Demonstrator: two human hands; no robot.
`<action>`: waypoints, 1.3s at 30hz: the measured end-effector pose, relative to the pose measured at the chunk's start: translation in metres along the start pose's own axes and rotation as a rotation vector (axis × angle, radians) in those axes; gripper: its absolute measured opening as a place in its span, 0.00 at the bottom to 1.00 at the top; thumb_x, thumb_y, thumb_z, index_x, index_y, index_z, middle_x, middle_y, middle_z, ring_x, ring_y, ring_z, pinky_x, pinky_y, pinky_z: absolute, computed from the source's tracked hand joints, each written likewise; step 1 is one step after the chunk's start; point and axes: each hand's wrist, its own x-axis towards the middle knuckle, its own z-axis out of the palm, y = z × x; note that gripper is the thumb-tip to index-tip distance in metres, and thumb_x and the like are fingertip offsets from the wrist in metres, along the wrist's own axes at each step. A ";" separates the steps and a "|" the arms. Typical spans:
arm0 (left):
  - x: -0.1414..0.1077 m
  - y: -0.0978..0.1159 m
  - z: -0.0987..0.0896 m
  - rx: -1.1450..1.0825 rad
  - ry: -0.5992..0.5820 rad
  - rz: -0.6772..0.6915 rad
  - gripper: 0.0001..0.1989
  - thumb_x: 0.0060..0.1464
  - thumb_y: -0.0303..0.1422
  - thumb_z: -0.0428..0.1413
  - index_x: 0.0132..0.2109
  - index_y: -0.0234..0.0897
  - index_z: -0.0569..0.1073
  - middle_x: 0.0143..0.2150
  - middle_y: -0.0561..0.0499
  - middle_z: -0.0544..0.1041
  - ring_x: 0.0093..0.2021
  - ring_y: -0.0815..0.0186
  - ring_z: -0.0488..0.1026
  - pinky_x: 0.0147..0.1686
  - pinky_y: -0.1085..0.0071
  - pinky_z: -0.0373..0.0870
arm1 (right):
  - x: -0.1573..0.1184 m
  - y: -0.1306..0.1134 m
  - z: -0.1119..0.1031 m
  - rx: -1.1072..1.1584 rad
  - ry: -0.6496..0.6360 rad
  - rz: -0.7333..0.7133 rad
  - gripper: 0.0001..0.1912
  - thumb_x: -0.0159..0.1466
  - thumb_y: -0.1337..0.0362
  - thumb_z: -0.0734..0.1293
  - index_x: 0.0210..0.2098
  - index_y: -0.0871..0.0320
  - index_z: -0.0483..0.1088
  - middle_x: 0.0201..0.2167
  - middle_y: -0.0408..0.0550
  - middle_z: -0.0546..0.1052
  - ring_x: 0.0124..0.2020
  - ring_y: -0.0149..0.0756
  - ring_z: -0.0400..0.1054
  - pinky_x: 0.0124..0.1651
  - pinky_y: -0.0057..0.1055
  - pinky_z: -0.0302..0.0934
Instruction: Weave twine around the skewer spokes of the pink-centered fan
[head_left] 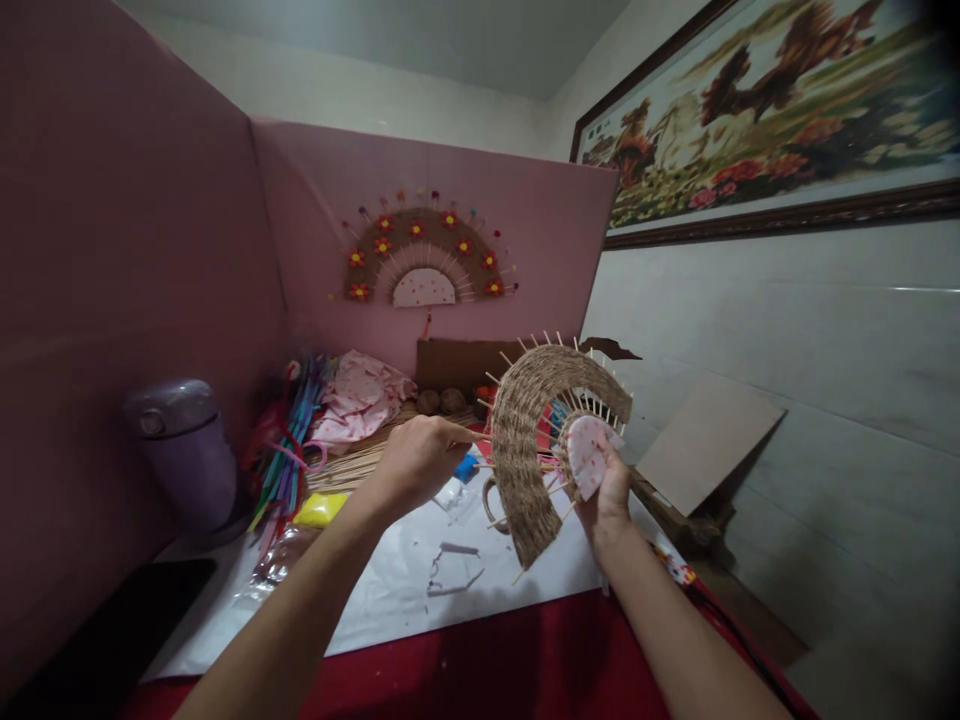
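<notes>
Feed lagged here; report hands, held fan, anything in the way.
Right hand grasping woven fan by its spotted base. Left hand, index finger extended, at fan's edge. Nothing seen blocking them.

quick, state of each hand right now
Left hand: mostly curled, index finger extended toward the woven fan; whether it grips anything cannot be told.
Right hand: closed, holding the woven fan by its dotted base.

Bare forearms, left hand with index straight, right hand thumb-up

Room over white sheet, below woven fan; bottle blocks left, leaning board right.
</notes>
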 end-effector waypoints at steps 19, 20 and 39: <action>-0.002 0.004 0.002 0.116 0.001 0.009 0.14 0.53 0.31 0.48 0.34 0.41 0.79 0.31 0.45 0.79 0.33 0.63 0.74 0.33 0.72 0.61 | 0.004 0.003 0.002 0.017 0.013 -0.101 0.15 0.55 0.56 0.66 0.37 0.59 0.70 0.25 0.42 0.77 0.23 0.31 0.70 0.25 0.27 0.66; -0.003 0.004 0.002 0.131 0.002 0.007 0.14 0.53 0.31 0.48 0.34 0.41 0.79 0.31 0.45 0.79 0.34 0.63 0.74 0.33 0.72 0.61 | 0.004 0.003 0.002 0.023 0.018 -0.110 0.15 0.55 0.57 0.66 0.37 0.59 0.70 0.26 0.42 0.77 0.23 0.31 0.70 0.26 0.27 0.66; -0.002 -0.001 0.001 0.329 -0.067 0.021 0.15 0.52 0.28 0.45 0.29 0.38 0.76 0.31 0.44 0.78 0.32 0.63 0.73 0.29 0.71 0.57 | -0.007 0.001 0.012 0.039 -0.041 -0.225 0.17 0.52 0.56 0.70 0.37 0.59 0.69 0.27 0.40 0.75 0.27 0.30 0.69 0.34 0.28 0.66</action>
